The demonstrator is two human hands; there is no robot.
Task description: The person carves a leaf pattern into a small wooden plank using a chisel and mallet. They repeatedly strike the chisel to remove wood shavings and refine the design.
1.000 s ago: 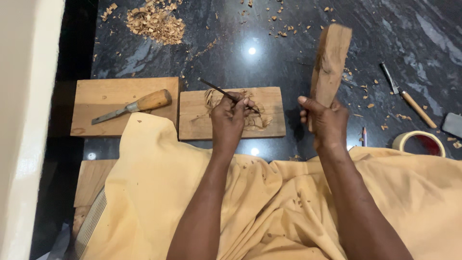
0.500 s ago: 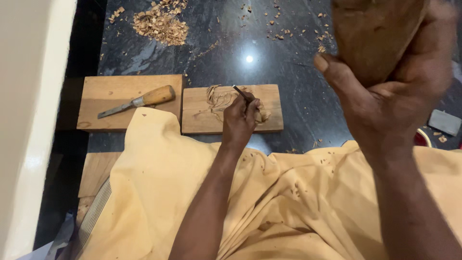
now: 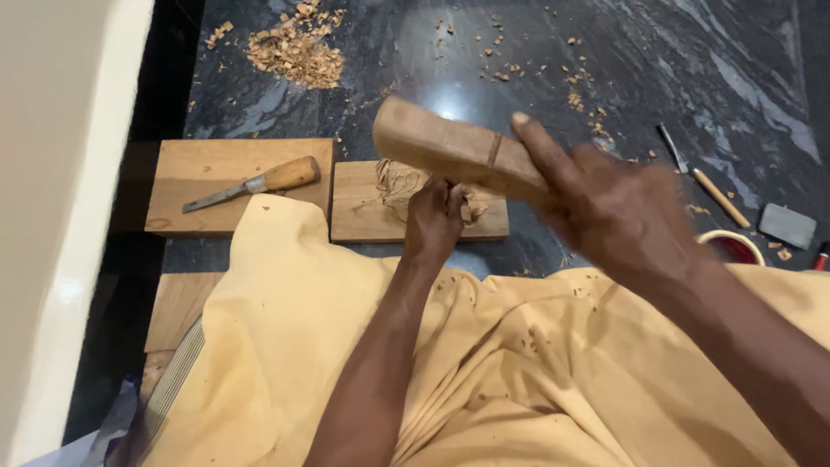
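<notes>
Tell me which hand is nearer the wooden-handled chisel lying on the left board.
Left. The left hand rests on the carved board, just right of the wooden-handled chisel. The right hand is farther right, raised, gripping a wooden block.

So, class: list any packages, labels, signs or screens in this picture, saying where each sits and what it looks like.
None in view: only wooden boards, a wooden-handled chisel, wood chips and loose tools on the dark stone floor.

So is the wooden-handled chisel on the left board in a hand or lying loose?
Lying loose. The chisel rests flat on the left board; the left hand and right hand are both elsewhere.
</notes>
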